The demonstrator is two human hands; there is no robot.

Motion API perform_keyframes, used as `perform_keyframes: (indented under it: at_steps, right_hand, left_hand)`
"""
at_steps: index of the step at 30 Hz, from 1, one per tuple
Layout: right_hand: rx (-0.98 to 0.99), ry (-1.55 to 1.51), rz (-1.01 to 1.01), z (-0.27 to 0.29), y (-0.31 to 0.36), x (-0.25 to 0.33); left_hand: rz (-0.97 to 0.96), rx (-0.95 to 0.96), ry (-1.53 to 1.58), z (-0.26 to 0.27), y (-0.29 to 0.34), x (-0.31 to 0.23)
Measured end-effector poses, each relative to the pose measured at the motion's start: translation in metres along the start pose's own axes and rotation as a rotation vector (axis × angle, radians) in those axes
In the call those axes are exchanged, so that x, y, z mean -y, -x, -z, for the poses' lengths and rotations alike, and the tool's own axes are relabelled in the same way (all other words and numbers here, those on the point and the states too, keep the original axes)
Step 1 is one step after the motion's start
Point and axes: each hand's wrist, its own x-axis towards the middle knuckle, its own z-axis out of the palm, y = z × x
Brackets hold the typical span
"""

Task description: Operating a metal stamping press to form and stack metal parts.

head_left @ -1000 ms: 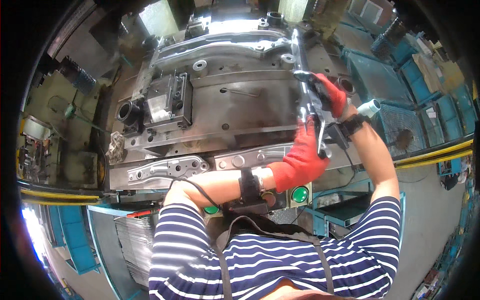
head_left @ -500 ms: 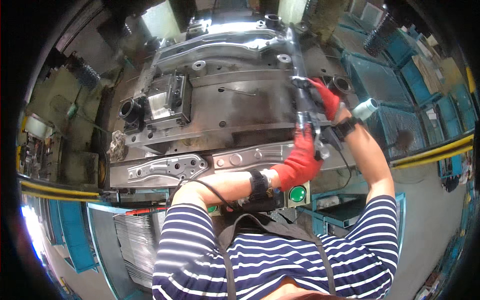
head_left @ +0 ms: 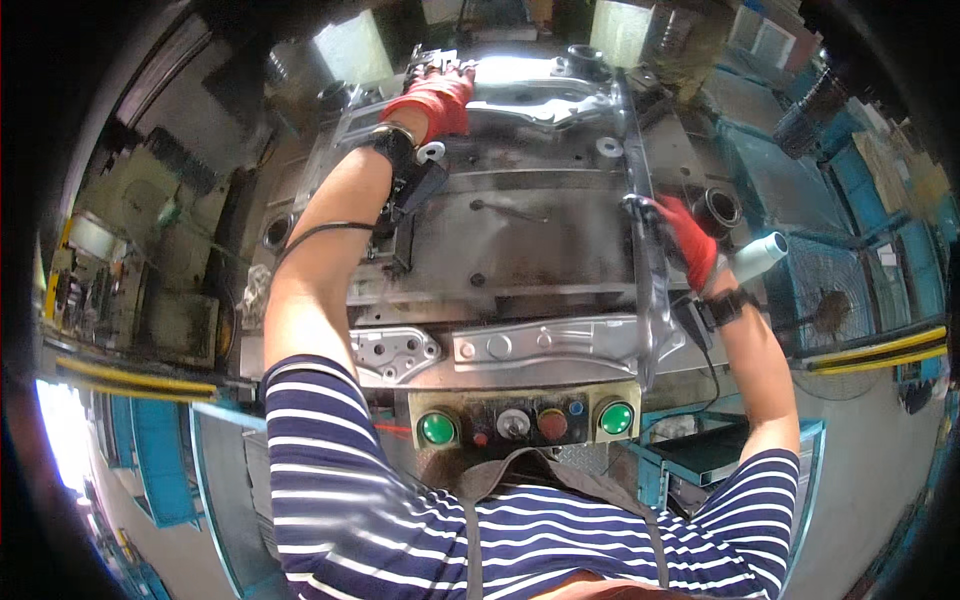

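Observation:
My right hand (head_left: 688, 240), in a red glove, closes round the edge of a long stamped metal part (head_left: 650, 300), seen nearly edge-on along the right side of the die. My left hand (head_left: 436, 100), also red-gloved, reaches far across to the back of the die. Its fingers stretch over the left end of a silver stamped part (head_left: 560, 108) lying there; whether they touch it is hard to make out. Two more silver stamped parts, a perforated one (head_left: 395, 350) and a longer one (head_left: 550, 343), lie along the die's front edge.
Before me is a control panel (head_left: 525, 424) with green buttons. Dark guide bushings (head_left: 718, 208) stand at the die's corners. A pale green cylinder (head_left: 762, 255) sits beside my right wrist. Yellow rails (head_left: 870, 350) run at both sides. A fan (head_left: 832, 312) stands at right.
My left hand has let go of the long part's near end and swung to the far left. My right hand keeps its hold, and the part has shifted slightly toward me.

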Motion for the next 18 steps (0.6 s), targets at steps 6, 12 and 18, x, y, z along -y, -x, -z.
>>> perform_keyframes:
  at_steps: [6, 12, 18]
  right_hand:
    - [0.065, 0.391, 0.115, 0.012, 0.004, -0.002]
    - [-0.095, 0.582, 0.35, 0.027, 0.0, -0.057]
    - [0.019, -0.043, -0.153, -0.01, 0.012, 0.004]
  left_hand:
    - [-0.043, 0.243, 0.168, -0.003, -0.039, -0.003]
    - [-0.094, 0.02, 0.091, 0.003, -0.024, 0.009]
    - [-0.138, -0.264, -0.263, 0.009, 0.12, 0.061]
